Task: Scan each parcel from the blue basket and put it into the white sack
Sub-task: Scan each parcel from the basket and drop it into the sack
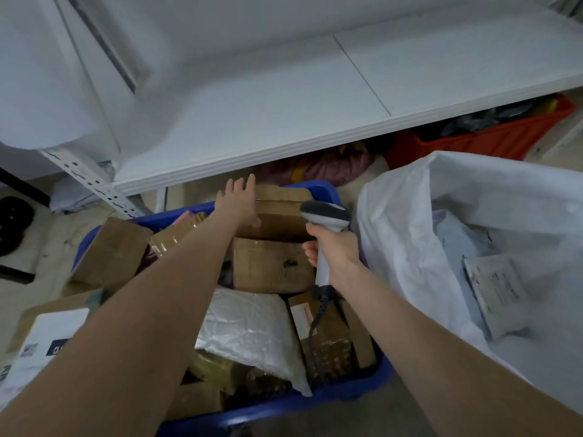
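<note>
The left hand [238, 201] is held open and flat over a cardboard parcel [284, 198] at the 12 o'clock end of the blue basket [284, 405]. The scanner [326, 216] is clasped by its handle in the right hand [336, 252], and the white sack [410, 222] is stood at the basket's 3 o'clock.

Close head view, forward and down

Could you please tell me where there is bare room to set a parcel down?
The white shelf top beyond the blue basket is bare; the white sack has room around its parcels. The basket is packed with parcels.
</note>
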`<state>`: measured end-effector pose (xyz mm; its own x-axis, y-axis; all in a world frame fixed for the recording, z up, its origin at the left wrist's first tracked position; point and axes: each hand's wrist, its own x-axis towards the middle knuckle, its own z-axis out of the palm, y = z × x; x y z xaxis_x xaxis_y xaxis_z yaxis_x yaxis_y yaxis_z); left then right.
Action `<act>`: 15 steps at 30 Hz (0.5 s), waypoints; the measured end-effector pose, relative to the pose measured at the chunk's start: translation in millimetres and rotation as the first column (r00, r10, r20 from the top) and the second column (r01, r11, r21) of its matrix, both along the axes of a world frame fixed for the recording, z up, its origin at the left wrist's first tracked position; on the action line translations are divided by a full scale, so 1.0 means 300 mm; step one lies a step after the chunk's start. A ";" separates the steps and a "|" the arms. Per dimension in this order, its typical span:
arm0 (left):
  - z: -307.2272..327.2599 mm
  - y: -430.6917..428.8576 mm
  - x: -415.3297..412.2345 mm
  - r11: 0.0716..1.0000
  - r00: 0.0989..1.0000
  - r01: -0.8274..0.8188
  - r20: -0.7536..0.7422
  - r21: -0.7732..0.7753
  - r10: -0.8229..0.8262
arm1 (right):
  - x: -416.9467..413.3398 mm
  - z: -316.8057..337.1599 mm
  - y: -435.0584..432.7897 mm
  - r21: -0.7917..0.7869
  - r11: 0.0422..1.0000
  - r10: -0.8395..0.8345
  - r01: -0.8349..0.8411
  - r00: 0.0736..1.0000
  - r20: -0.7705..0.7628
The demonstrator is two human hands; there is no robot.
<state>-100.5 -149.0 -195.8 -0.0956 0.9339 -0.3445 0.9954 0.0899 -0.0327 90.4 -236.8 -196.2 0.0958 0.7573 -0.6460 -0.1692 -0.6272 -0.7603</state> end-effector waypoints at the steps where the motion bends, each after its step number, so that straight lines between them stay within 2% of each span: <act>1: -0.006 0.005 0.001 1.000 1.000 0.014 -0.013 0.012 -0.014 | 0.008 -0.003 0.004 -0.002 1.000 -0.003 0.003 1.000 -0.009; 7: 0.078 -0.050 0.003 0.994 0.998 0.048 0.033 0.103 -0.052 | 0.066 0.060 -0.040 -0.007 0.998 -0.068 0.068 0.997 -0.047; 15: 0.385 -0.306 0.015 0.920 0.981 0.056 0.151 0.388 -0.123 | 0.126 0.259 -0.222 0.123 0.974 -0.179 0.190 0.979 -0.093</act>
<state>-96.1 -240.9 -80.5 0.0226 0.9992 0.0344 0.9874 -0.0277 0.1559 128.3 -303.4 -118.5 0.1932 0.8095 -0.5545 -0.3372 -0.4759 -0.8123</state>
